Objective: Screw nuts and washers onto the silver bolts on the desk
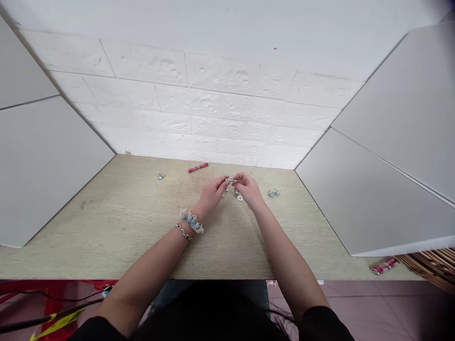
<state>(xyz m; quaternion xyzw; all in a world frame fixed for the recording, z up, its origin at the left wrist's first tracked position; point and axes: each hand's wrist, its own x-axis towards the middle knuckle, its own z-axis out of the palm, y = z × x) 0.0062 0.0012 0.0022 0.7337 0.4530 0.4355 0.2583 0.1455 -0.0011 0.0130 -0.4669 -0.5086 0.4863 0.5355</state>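
Above the middle of the worktop, a small silvery bolt (231,180) lies sideways between my two hands. My left hand (212,193) pinches its left end between thumb and fingers. At the right end, the fingertips of my right hand (248,188) are closed on it; any nut or washer in them is too small to make out. Just below the fingers, a flat washer (240,198) rests on the table near another bolt (236,192). More small metal hardware beside my left fingertips is partly hidden.
Metal fasteners (274,192) lie to the right, and a smaller piece of hardware (160,175) to the left. A red battery-like stick (198,167) sits near the back wall. Grey panels (384,184) flank the table (124,227). A red cylinder (385,266) and wicker basket (432,265) stand front right.
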